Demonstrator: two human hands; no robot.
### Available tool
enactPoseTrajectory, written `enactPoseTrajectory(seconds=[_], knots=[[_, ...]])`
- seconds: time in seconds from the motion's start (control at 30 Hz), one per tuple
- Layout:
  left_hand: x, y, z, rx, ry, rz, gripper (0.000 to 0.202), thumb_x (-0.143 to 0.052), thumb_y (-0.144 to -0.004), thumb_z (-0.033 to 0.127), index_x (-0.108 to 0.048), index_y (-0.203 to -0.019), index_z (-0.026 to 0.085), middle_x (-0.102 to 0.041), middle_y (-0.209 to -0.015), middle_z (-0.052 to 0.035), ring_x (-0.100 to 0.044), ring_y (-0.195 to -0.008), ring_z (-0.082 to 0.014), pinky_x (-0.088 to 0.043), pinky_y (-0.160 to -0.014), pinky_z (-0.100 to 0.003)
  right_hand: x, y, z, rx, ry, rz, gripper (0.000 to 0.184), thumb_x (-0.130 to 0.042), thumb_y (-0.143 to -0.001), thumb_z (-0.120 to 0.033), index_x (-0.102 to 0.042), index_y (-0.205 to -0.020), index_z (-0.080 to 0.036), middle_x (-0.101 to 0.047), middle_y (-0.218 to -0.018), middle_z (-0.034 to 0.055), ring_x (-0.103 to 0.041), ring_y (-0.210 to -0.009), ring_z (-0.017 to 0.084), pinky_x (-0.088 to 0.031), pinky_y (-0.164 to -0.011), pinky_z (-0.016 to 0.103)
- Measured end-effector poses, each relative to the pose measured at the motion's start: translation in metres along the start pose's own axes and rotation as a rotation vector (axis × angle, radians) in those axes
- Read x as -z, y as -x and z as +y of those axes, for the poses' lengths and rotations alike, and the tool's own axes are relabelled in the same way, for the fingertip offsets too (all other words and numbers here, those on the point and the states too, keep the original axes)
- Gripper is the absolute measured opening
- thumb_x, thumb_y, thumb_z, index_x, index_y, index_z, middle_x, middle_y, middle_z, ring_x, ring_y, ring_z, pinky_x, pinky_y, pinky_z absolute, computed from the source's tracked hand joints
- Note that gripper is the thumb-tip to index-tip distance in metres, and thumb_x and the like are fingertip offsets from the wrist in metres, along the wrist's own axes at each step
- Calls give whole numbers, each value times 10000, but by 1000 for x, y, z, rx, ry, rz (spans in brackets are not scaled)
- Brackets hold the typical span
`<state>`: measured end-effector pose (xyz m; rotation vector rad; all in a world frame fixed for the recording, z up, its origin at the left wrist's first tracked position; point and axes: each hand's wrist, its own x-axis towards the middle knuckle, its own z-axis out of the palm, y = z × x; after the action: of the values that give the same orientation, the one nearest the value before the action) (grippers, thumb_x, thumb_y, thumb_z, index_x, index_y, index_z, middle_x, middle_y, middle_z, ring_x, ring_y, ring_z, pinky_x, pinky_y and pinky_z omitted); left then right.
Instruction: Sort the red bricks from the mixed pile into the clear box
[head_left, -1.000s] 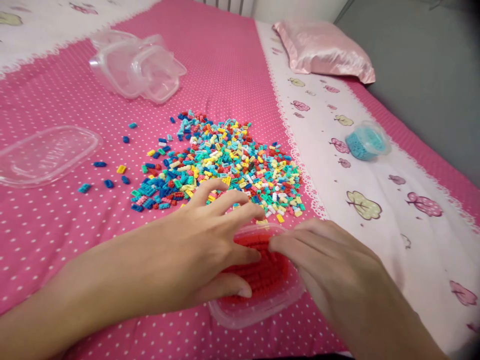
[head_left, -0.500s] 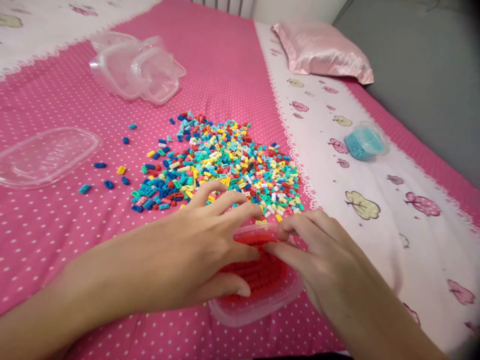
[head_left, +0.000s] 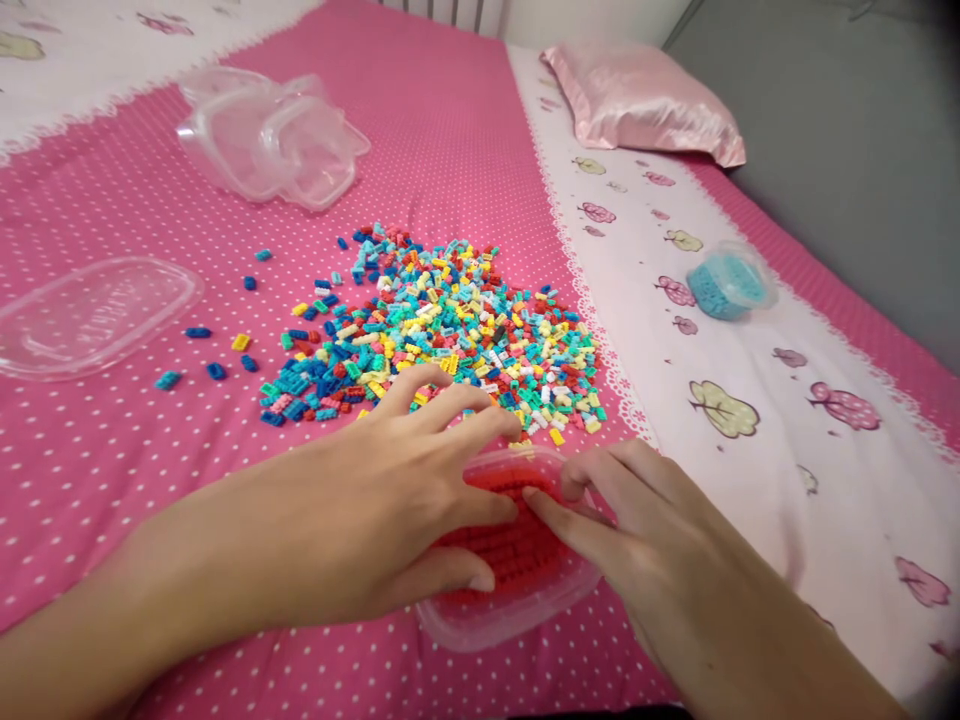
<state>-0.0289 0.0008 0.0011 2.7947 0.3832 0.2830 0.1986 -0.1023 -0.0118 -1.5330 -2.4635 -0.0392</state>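
Observation:
A clear plastic container [head_left: 487, 632] stands on the bed close to me, with small red toy bricks [head_left: 517, 552] packed in rows inside. My left hand [head_left: 416, 495] reaches over its left side, fingers spread, with the forefinger and thumb low over the bricks. From the right comes my right hand [head_left: 637, 520]; its thumb touches the red bricks near the middle, and its other fingers bend loosely by the right rim, apart from the thumb. Neither hand shows a brick held in it. Just beyond both hands lies a heap of mixed coloured toy bricks [head_left: 465, 330].
A clear lid [head_left: 97, 315] lies at the left, near several loose bricks. Farther back is a pile of clear lids or containers [head_left: 277, 140]. At the right stands a small tub with light-blue contents [head_left: 727, 285]. A pink pillow [head_left: 645, 100] lies at the back.
My right hand has shifted slightly down, its bent fingers lower by the container's right rim. My left hand stays almost still over the bricks.

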Motion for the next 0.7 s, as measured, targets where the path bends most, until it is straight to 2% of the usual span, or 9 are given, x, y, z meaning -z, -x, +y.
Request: enactPoseTrajectory(seconds=[0.2, 0.37, 0.6, 0.7], knots=[[-2, -2, 3, 13, 13, -17, 229, -623, -992, 396, -715, -1178, 299, -656, -1199, -66, -570, -1167, -299, -365, -1126, -516, 1, -1, 0, -4, -21, -21, 251, -521, -948, -46, -726, -933, -190, -656, -951, 95, -568, -916, 253, -515, -805, 407], [-3, -1, 5, 11, 30, -3, 301, -622, -987, 331, -666, -1282, 289, -659, -1209, -68, -584, -1172, -293, -372, -1141, -496, 2, -1, 1, 11, -45, -23, 286, -483, -966, -39, -725, -958, -191, -650, -926, 84, -562, -891, 237, -512, -789, 384], [0, -1, 0, -4, 51, 31, 364, -624, -963, 261, -639, -1326, 277, -583, -1416, -88, -533, -1318, -323, -327, -1193, -554, 7, -3, 4, 15, -42, -53, 277, -509, -900, -1, -709, -929, -190, -632, -895, 71, -554, -844, 241, -515, -706, 360], [-1, -1, 0, -2, 39, 2, 299, -589, -990, 291, -672, -1277, 272, -525, -1508, -92, -489, -1374, -338, -307, -1202, -573, 6, -2, 4, 16, -51, -29, 264, -523, -892, -1, -711, -926, -184, -635, -907, 74, -555, -861, 246, -522, -731, 378]])
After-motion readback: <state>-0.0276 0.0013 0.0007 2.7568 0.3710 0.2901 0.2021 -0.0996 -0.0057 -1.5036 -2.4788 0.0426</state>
